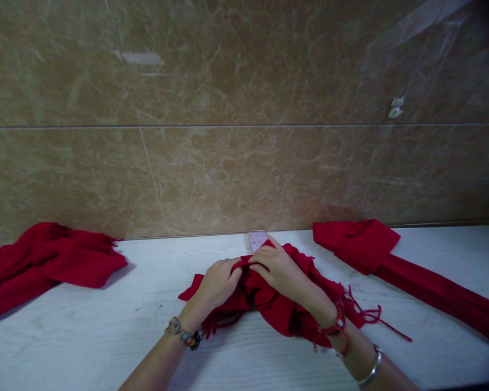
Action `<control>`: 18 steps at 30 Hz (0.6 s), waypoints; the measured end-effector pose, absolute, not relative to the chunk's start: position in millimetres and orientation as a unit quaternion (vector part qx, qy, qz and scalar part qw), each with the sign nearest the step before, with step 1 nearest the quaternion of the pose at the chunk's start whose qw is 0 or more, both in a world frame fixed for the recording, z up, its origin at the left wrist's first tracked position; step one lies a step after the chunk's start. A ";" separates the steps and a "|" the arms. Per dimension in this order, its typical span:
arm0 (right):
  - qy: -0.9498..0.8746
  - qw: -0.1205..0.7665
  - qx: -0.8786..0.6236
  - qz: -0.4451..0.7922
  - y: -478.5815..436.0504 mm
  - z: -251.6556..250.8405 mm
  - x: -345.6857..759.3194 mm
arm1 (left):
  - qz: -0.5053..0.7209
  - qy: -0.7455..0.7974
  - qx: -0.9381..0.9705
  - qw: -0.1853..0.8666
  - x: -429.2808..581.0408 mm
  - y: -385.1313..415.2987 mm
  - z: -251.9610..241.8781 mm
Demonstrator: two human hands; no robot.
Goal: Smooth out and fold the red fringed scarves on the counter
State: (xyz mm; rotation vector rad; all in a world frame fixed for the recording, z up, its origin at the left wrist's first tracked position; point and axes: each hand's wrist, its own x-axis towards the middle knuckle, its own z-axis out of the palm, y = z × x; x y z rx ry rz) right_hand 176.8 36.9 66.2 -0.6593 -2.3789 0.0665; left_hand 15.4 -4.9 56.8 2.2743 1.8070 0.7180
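Observation:
A red fringed scarf (277, 312) lies bunched on the white table in front of me, its tassels spilling out at the right and lower left. My left hand (220, 283) pinches a fold along its upper edge between thumb and fingers. Just to the right, my right hand (279, 270) grips the same fabric, thumb toward the left hand and fingers partly buried in the folds. Part of the cloth is hidden under both hands and forearms.
Another red scarf (61, 258) lies crumpled at the left, and a third red scarf (407, 271) stretches folded toward the right edge. A phone (257, 239) with a lit screen rests behind my hands. Brown marble tiles (244, 174) wall off the back of the white table (146, 336).

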 end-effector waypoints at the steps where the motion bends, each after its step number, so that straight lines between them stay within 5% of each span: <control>1: -0.901 0.343 -0.260 0.044 39.4 67.2 178.2 | 0.236 0.606 0.757 0.070 15.5 -4.9 56.6; 13: -0.765 0.460 -0.360 0.272 65.7 96.7 236.2 | 0.286 0.659 0.695 0.038 10.5 -7.8 68.6; 18: -0.783 0.437 -0.401 0.187 67.1 95.3 228.3 | 0.373 0.594 0.713 0.022 8.5 -6.9 67.9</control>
